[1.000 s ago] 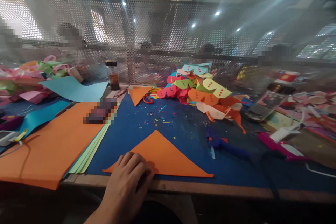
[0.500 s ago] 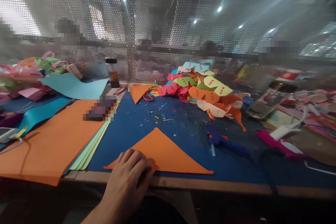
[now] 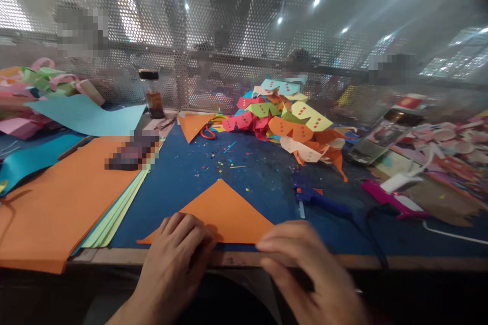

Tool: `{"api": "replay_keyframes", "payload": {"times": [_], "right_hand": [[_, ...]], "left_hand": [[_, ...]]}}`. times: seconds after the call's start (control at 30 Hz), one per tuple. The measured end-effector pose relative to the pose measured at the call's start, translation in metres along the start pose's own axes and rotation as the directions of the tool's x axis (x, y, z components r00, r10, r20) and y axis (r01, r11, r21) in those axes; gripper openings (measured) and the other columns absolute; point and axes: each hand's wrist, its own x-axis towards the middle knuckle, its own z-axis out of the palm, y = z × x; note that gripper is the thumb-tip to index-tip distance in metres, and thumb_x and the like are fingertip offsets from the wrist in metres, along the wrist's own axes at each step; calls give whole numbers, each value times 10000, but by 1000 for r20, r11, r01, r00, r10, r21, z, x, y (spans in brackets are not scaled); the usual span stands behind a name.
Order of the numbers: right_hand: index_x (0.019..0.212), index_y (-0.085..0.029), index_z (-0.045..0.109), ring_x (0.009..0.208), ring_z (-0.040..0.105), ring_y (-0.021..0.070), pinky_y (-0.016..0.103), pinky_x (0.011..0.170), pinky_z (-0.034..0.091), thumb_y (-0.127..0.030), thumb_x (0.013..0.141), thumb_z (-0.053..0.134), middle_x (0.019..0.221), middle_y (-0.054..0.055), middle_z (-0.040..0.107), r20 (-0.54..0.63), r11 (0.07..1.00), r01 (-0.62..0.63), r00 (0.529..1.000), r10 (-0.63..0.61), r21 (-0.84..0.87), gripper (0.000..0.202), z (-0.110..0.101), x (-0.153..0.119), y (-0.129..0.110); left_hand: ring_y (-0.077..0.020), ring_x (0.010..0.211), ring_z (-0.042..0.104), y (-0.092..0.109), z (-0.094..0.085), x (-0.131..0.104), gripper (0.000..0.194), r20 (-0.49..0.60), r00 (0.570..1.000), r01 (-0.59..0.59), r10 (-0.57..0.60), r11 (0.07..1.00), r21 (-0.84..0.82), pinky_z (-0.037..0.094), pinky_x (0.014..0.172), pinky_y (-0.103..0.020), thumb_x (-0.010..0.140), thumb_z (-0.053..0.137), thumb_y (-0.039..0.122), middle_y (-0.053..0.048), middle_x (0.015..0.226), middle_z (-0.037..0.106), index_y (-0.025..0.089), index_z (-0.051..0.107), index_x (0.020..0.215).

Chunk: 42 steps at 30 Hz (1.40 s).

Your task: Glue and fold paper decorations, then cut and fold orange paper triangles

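A sheet of orange paper [image 3: 224, 213], folded into a triangle, lies at the table's front edge with its point facing away. My left hand [image 3: 173, 251] grips the left part of its near edge, fingers curled together over the paper; the thumb side is partly hidden. Over the right corner comes my right hand [image 3: 310, 269], slightly blurred, thumb and fingers apart with nothing held between them. Its fingertips are at the paper, though I cannot tell whether they touch it.
Orange sheets [image 3: 76, 198] are stacked left, a pixelated phone [image 3: 133, 150] on top. Behind stand a jar [image 3: 153, 96], orange-handled scissors [image 3: 208, 132] and a pile of cut paper shapes [image 3: 293, 124]. Rightward lie a blue glue gun [image 3: 324, 200], magenta power strip [image 3: 396, 198] and tilted clear bottle [image 3: 385, 134].
My right hand has come into view from the lower right and reached the triangle's right corner. The left hand keeps its place on the paper. The camera view has shifted slightly.
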Motion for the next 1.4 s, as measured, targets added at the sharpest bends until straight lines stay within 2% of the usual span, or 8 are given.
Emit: {"api": "replay_keyframes", "payload": {"times": [0.07,0.13,0.27,0.43,0.73,0.97,1.3,1.4], "right_hand": [[1027,-232,641,877,649,188,319,749,532,-245,1004,569,919,33,674,46,999,-3,999,1,42,76,17,6,6],[1003,-225,640,851,630,191,340,746,498,-249,1001,582,904,29,671,92,998,-16,996,11,58,63,31,7,8],[927,-228,639,819,602,192,354,745,445,-273,1014,563,861,11,660,153,997,-52,987,43,50,124,44,8,5],[847,-220,611,808,589,185,344,726,417,-257,1018,552,824,5,634,174,994,-105,980,97,37,185,48,13,3],[829,-219,597,792,557,196,349,718,379,-253,1014,553,815,5,614,196,994,-106,975,105,-8,192,53,14,0],[851,-222,585,827,568,200,340,735,391,-257,1010,560,853,2,629,239,989,-145,962,131,40,164,55,14,1],[848,-228,579,847,572,206,340,737,402,-178,965,610,865,-2,630,254,987,-158,956,144,32,131,57,14,1],[864,-230,583,851,575,207,342,740,405,-183,971,602,873,1,634,243,987,-154,960,142,33,119,57,13,1]], "left_hand": [[-204,835,518,0,0,0,114,2,1000,1,-1,1000,3,355,736,-350,985,552,161,-9,864,613,227,580,896],[-200,843,520,0,0,-1,126,4,1000,2,-2,1000,10,357,745,-347,982,546,141,-6,868,610,228,581,899],[-198,849,518,-1,1,-1,119,18,1000,1,-1,1000,26,353,752,-344,976,547,136,-4,880,612,231,585,914],[-198,857,523,-4,1,-2,108,32,999,-13,12,999,31,356,766,-342,976,551,144,-3,892,618,235,586,931],[-201,841,518,-3,1,0,89,30,1000,-3,1,998,63,366,743,-336,965,561,165,-3,887,617,229,574,904],[-196,827,530,-1,-3,2,99,83,996,-20,11,994,106,381,719,-321,938,577,145,-2,870,616,225,550,889],[-210,811,535,-4,0,4,113,77,997,-37,26,989,142,381,703,-324,924,573,149,-6,849,620,234,538,858],[-215,823,532,-2,2,2,109,76,997,8,-16,993,114,384,710,-327,940,542,162,-14,866,620,238,542,862]]}}
